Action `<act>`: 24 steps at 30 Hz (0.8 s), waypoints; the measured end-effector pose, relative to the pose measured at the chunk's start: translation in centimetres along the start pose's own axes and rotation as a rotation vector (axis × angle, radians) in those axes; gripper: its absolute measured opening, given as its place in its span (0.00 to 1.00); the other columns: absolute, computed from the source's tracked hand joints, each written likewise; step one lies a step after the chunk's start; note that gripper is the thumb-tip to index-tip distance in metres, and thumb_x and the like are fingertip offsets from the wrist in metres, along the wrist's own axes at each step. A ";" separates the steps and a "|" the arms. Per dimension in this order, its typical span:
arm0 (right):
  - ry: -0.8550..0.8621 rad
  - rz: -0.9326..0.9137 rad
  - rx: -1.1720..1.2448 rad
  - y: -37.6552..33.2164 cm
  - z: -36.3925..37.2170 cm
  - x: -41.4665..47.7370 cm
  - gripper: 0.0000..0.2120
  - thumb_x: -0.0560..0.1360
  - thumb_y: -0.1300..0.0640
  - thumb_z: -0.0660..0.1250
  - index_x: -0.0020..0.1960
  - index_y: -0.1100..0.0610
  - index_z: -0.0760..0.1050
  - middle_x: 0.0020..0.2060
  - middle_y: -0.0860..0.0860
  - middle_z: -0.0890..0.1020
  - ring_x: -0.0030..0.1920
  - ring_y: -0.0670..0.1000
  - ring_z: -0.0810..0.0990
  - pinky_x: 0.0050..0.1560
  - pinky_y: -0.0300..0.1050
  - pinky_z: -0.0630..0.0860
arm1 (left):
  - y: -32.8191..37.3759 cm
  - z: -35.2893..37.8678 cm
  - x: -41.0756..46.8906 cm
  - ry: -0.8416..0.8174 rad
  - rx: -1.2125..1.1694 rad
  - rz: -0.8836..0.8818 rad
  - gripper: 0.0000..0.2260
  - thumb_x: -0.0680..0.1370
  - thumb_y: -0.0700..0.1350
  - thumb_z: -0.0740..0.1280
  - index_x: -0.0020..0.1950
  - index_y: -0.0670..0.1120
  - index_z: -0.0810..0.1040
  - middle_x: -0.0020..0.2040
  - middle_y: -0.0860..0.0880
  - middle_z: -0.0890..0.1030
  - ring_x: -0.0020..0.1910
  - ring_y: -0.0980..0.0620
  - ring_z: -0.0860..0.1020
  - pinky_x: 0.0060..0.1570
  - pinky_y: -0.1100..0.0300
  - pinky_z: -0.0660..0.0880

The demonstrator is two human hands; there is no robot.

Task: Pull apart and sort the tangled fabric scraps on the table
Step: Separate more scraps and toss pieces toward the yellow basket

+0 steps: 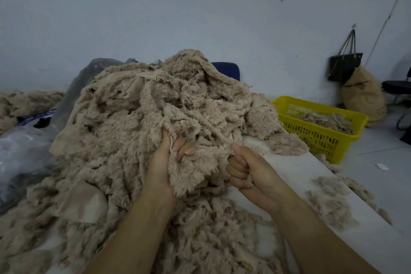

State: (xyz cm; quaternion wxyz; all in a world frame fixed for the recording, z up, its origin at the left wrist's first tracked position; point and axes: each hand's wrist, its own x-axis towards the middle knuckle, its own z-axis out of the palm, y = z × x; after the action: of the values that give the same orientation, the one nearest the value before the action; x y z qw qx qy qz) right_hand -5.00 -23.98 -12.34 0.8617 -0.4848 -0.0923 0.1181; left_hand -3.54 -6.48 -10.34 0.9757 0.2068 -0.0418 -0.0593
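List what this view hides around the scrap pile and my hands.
Head view:
- Table: mostly buried under the scrap pile.
- Left hand: palm covered by the scraps it grips.
- Basket: floor hidden by its near wall and scraps.
- Blue chair: all but its top behind the pile.

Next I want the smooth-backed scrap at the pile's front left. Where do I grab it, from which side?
Pinch the smooth-backed scrap at its rounded right edge, coming from the near side. That edge lies exposed on top of the fleece pile, while its far-left part seems buried, so it should peel up. The left hand is nearest but grips fleece, as does the right hand.
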 end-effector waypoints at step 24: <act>-0.030 -0.165 -0.808 2.1 0.3 0.7 0.16 0.69 0.26 0.62 0.48 0.34 0.76 0.44 0.34 0.82 0.43 0.34 0.80 0.45 0.32 0.74 | -1.6 0.0 -1.6 -0.003 0.782 -0.027 0.16 0.77 0.54 0.66 0.56 0.46 0.86 0.55 0.47 0.86 0.53 0.53 0.84 0.46 0.62 0.80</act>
State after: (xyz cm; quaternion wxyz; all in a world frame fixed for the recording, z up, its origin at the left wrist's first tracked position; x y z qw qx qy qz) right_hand -4.65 -22.47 -14.00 0.6071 -0.7733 -0.1826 0.0099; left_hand -5.24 -7.72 -11.10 0.8223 0.5636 -0.0598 -0.0522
